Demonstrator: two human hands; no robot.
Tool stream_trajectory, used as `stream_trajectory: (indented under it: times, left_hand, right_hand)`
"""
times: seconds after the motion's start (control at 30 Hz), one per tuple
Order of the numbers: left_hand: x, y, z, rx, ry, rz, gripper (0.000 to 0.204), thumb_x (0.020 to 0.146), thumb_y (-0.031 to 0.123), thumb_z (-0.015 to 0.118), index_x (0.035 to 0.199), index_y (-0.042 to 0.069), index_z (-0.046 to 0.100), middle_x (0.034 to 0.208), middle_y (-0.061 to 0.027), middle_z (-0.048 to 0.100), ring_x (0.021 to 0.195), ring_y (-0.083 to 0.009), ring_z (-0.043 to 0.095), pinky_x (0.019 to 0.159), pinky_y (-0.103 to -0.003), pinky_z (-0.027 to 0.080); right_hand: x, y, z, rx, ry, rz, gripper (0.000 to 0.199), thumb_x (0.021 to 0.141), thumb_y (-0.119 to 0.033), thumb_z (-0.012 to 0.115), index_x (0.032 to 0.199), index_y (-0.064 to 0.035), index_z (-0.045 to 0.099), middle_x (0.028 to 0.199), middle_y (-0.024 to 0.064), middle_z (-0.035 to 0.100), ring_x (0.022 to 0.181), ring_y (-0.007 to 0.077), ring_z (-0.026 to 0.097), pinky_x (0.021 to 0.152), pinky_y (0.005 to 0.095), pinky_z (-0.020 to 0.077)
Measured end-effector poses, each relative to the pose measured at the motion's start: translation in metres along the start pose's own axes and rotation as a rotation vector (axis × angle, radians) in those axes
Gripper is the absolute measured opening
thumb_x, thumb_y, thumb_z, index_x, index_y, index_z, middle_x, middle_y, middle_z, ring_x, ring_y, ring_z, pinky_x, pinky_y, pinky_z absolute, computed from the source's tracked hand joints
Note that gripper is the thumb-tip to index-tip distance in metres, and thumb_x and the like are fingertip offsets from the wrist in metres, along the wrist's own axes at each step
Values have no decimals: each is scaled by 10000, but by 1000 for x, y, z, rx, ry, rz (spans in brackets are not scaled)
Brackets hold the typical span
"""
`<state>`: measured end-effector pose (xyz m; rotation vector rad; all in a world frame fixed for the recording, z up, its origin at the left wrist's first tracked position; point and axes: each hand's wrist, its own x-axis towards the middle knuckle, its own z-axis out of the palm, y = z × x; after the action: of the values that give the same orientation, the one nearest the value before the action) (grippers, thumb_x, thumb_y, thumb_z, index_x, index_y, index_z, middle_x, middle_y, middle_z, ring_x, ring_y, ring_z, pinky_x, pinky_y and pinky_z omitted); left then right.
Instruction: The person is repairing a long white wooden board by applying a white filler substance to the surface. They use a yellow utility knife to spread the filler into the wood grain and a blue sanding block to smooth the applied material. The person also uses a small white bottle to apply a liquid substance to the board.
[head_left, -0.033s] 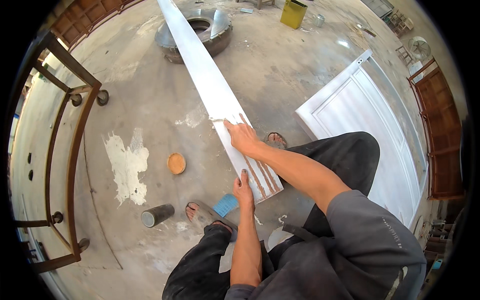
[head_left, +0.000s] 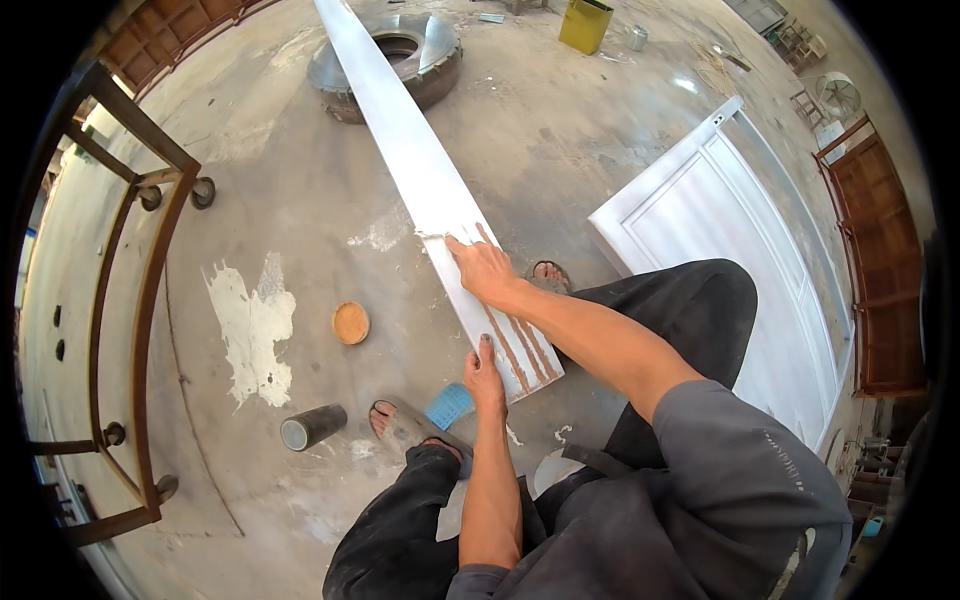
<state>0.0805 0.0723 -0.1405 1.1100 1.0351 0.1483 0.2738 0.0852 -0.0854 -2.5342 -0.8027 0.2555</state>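
Board: long white plank [head_left: 420, 170] runs from a tyre [head_left: 395, 60] at its far end toward the person; near end shows brown streaks.
Right hand [head_left: 485, 268]: pressed flat on the plank, fingers together, gripping nothing.
Left hand [head_left: 485, 372]: steadies the near edge, fingers loosely curled on it.
Floor: round lid [head_left: 351, 323], dark can [head_left: 312, 427], blue pad [head_left: 449, 406], white door panel [head_left: 740, 230].

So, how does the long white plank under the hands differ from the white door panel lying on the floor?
The plank is long and narrow; the door panel is broad and rectangular. The plank shows bare brown stripes near its close end, while the door panel looks evenly white. The right hand and left hand touch the plank; neither touches the door panel. Both are painted white.
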Motion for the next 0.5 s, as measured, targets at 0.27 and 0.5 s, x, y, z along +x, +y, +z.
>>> stream_trajectory:
  times: [0.27, 0.5]
  left_hand:
    - [8, 0, 1, 21, -11, 22, 444, 1020, 450, 651, 839, 48, 599, 785, 26, 517, 735, -98, 423, 665, -306, 390]
    - [12, 6, -5, 22, 7, 39, 454, 1026, 463, 639, 913, 23, 637, 828, -1, 561, 765, -109, 457, 704, -304, 420]
  right_hand:
    - [6, -4, -2, 28, -29, 45, 540, 897, 43, 542, 1419, -89, 589, 912, 344, 694, 1006, 499, 711, 853, 550, 582]
    - [-9, -1, 10, -5, 114, -143, 411, 963, -18, 548, 1363, -67, 625, 834, 303, 699, 774, 460, 717, 709, 536, 576]
